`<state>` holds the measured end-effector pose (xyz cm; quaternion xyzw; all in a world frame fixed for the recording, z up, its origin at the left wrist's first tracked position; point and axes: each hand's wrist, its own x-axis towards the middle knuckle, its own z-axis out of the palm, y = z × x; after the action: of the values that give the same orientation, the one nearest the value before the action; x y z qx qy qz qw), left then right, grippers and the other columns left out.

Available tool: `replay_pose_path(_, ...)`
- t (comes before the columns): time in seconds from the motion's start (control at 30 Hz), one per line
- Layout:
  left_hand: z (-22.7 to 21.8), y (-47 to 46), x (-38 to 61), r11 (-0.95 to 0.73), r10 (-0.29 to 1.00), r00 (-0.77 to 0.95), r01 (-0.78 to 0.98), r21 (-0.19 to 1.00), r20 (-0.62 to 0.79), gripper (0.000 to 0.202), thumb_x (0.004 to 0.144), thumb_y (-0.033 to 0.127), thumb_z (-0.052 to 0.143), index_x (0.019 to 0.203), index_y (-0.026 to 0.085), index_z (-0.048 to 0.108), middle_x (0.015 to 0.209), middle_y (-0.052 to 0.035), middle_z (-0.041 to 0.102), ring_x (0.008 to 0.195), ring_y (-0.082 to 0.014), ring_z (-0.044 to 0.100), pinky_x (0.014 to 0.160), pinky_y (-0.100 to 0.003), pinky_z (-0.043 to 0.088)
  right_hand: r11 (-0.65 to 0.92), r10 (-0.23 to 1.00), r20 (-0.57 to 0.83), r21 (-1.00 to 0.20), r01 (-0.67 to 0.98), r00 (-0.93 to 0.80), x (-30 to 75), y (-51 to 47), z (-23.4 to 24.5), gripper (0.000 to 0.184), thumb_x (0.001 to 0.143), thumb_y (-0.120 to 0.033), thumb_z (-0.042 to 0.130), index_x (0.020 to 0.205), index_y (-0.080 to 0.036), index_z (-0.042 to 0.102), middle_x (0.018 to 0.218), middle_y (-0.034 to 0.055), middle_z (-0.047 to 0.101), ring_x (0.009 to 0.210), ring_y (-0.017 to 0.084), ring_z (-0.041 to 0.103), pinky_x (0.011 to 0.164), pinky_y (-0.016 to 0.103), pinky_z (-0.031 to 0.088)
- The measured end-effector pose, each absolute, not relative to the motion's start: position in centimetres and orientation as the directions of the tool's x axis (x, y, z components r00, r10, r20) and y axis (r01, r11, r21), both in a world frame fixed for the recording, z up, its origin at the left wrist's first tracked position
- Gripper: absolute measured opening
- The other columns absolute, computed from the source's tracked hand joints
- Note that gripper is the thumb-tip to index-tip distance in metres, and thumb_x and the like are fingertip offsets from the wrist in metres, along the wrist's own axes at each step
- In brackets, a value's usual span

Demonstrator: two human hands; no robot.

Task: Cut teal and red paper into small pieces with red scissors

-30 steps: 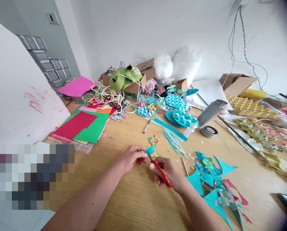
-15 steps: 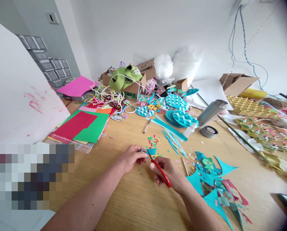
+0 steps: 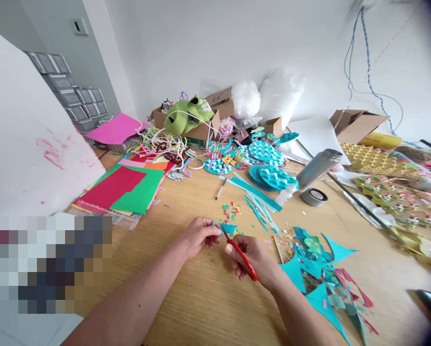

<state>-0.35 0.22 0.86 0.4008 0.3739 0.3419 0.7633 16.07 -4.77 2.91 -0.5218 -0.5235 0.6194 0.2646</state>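
My left hand (image 3: pixel 197 236) pinches a small teal paper piece (image 3: pixel 229 228) just above the wooden table (image 3: pixel 208 298). My right hand (image 3: pixel 253 260) is closed round red-handled scissors (image 3: pixel 241 255), whose blades meet the teal piece at its left edge. Tiny coloured paper bits (image 3: pixel 231 210) lie on the table just beyond the piece. Both forearms reach in from the bottom of the view.
Teal paper offcuts (image 3: pixel 316 274) lie right of my right hand. Teal strips (image 3: pixel 257 199), teal scalloped discs (image 3: pixel 271 175), a steel flask (image 3: pixel 318 166) and a tape roll (image 3: pixel 313 196) sit farther back. Red and green sheets (image 3: pixel 127 190) lie at left, cardboard boxes (image 3: pixel 197 127) behind.
The teal piece has turned and dropped slightly in my left fingers as the scissors work at it. Both hands stay in place.
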Motion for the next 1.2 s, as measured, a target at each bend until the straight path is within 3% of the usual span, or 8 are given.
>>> replay_pose_path(1.2,0.64,0.12,-0.22,0.441,0.83,0.473,-0.236,0.866,-0.294,0.017,0.06,0.024,0.068,0.066,0.013,0.057,0.049,0.0028,0.054,0.042,-0.0059,0.044,0.041,-0.019,0.028,-0.322,0.876,-0.378,-0.921,0.219,-0.301,16.09,-4.6,2.94,0.039,0.067,-0.052,0.065,0.063,-0.018,0.045,0.046,-0.0062,0.053,0.036,0.009,0.052,0.033,0.019,0.041)
